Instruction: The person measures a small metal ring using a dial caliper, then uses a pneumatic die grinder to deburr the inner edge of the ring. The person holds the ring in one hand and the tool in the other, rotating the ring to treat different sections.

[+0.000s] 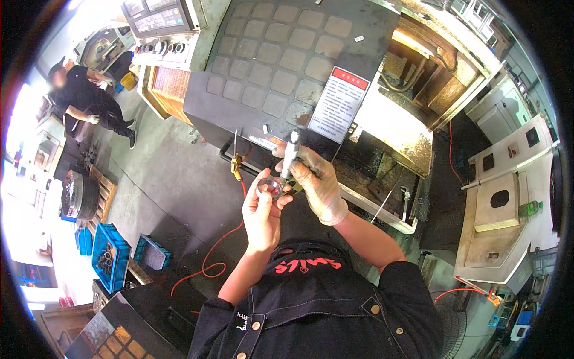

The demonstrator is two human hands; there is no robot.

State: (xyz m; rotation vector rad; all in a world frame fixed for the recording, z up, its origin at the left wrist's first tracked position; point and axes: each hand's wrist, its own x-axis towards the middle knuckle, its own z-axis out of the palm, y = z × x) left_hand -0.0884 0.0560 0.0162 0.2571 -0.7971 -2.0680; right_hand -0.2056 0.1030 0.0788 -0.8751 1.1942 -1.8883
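My left hand point(261, 218) is bare and closed on a shiny metal ring point(269, 188), its thumb and fingers pinching the rim. My right hand point(320, 182) wears a thin pale glove and grips a silver cylindrical tool point(291, 157) that looks like a micrometer. The tool stands almost upright in the picture, its lower end close beside the ring. Whether the two touch I cannot tell, as the fingers cover that spot. Both hands are in front of my chest, near the edge of a dark machine cover point(263, 66).
A yellow air blow gun point(238, 167) hangs left of my hands on a red hose point(206, 260). An open machine bay point(382, 155) lies right. Blue crates point(111, 257) with metal parts stand lower left. Another person point(89, 99) stands far left beyond a control panel point(158, 24).
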